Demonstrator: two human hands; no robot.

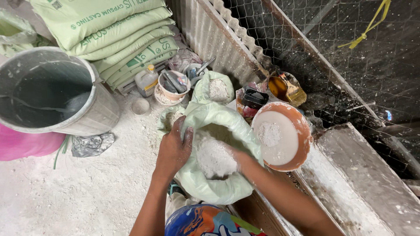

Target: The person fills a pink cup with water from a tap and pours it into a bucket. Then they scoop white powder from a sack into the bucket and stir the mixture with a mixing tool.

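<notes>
Head view, only view. One open pale green sack of white powder on the dusty floor, centre frame, just left of an orange bowl. Left hand grips the sack's rolled rim on its left side, fingers curled over the edge, holding the mouth open. Right hand is down inside the sack, caked white, fingers cupped around a heap of powder; the fingers are closed on it, though how tightly I cannot tell. One bowl, holding white liquid with one lump of dry powder in the middle, sitting tilted at the end of a powder-crusted plank.

Behind the sack: one second, smaller open green bag of powder. One pinkish tub with tools in it, one small plastic jug with a yellow cap beside it. One large grey bucket, upper left, with dark water inside. One stack of sealed green sacks, at least five, top of frame. One brush resting by a container of amber liquid. One black clip-like item near the bowl. Corrugated sheet and wire mesh along the right. One pink thing under the bucket edge, one crumpled grey bag beside it.
</notes>
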